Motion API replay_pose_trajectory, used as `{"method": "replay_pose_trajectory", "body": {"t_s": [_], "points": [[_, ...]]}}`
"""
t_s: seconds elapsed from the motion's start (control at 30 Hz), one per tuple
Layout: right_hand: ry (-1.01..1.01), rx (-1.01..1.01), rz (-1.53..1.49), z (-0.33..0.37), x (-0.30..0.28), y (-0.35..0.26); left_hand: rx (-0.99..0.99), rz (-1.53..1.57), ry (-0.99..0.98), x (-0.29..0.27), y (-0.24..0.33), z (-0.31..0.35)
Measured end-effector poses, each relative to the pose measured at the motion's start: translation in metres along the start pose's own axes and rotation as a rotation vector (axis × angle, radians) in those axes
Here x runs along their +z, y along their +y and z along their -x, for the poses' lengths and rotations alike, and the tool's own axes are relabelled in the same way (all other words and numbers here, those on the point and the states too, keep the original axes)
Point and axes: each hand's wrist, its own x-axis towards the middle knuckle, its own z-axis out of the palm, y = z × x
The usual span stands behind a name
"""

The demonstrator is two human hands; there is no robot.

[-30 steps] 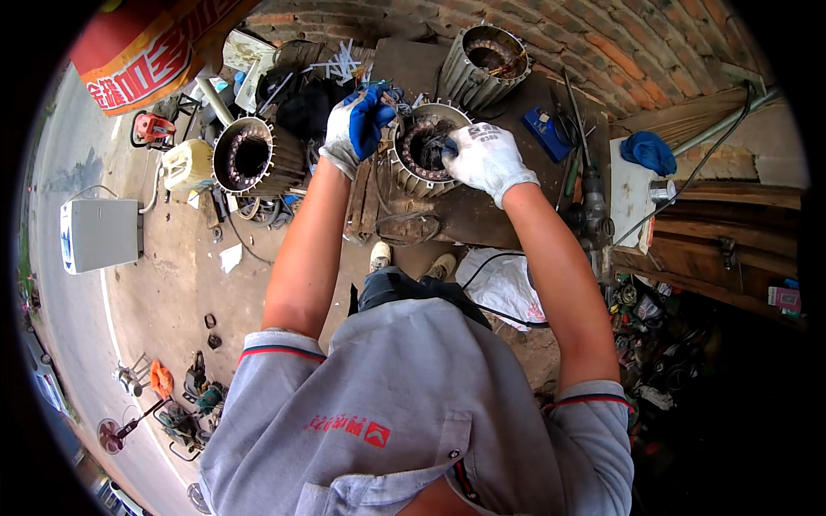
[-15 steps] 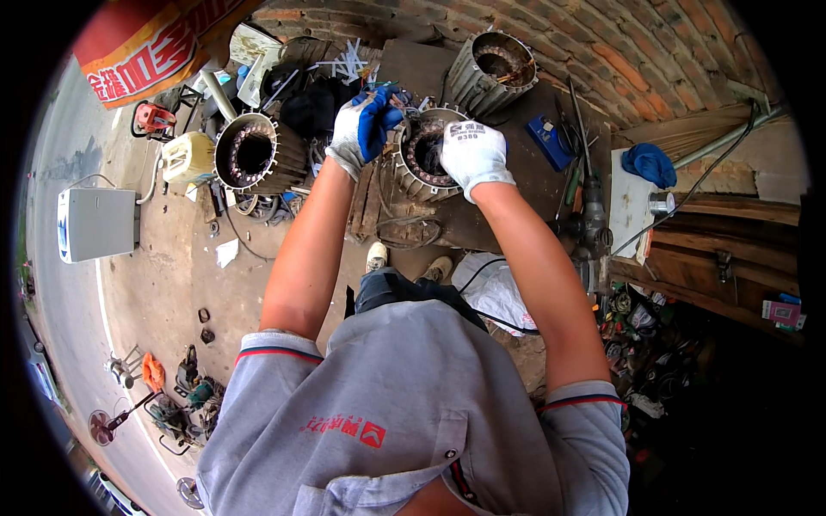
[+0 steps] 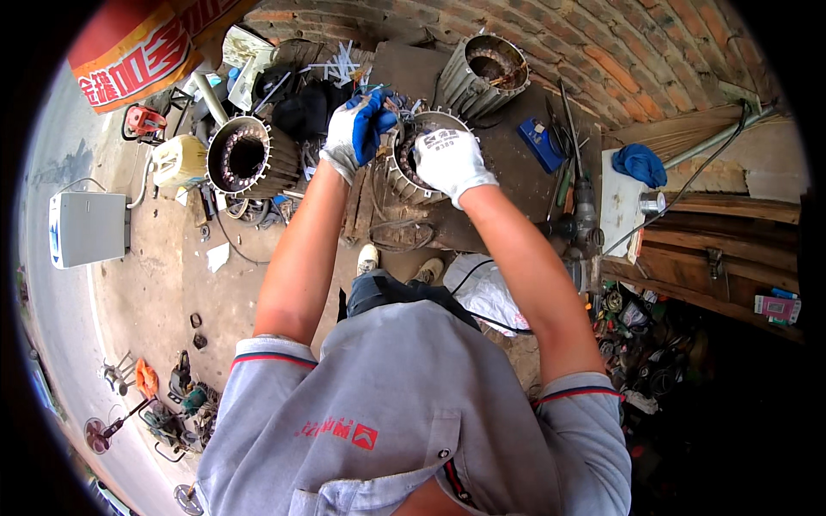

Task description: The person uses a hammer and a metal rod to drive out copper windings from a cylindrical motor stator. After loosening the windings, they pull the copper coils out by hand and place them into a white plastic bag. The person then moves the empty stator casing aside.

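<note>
A finned metal motor housing [image 3: 416,190] with a ring of copper windings [image 3: 403,155] stands upright between my hands on the bench. My right hand [image 3: 452,163], in a white glove, lies over the right side of its opening. The right fingers reach down inside and are hidden. At the upper left of the rim is my left hand [image 3: 358,129], in a white glove with a blue palm. Its fingers are curled together; whatever they pinch is too small to make out.
Similar housings stand at the left [image 3: 274,163] and at the back right [image 3: 469,82]. A blue box [image 3: 540,144], long tools and a power drill [image 3: 587,215] lie right of the work. A yellowish jug [image 3: 179,161] and a brick wall [image 3: 594,52] are farther out.
My right hand has shifted left, farther over the opening of the middle housing. The left hand stays curled by the rim. The whole view has moved slightly.
</note>
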Motion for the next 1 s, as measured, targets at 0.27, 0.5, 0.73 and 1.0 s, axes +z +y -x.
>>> {"method": "replay_pose_trajectory", "body": {"t_s": [0.27,0.5,0.73,1.0], "points": [[0.022,0.063,-0.027,-0.002,0.012,0.007,0.006,0.039,0.005,0.001,-0.002,-0.001],[-0.033,0.12,-0.059,-0.008,0.013,-0.002,0.02,0.022,0.041,0.005,0.001,0.001],[0.065,0.139,-0.098,-0.005,0.03,0.003,-0.001,0.033,0.001,0.002,-0.001,-0.004],[0.288,0.003,-0.147,0.003,0.023,0.005,0.003,0.006,0.031,0.004,0.001,-0.002]]}}
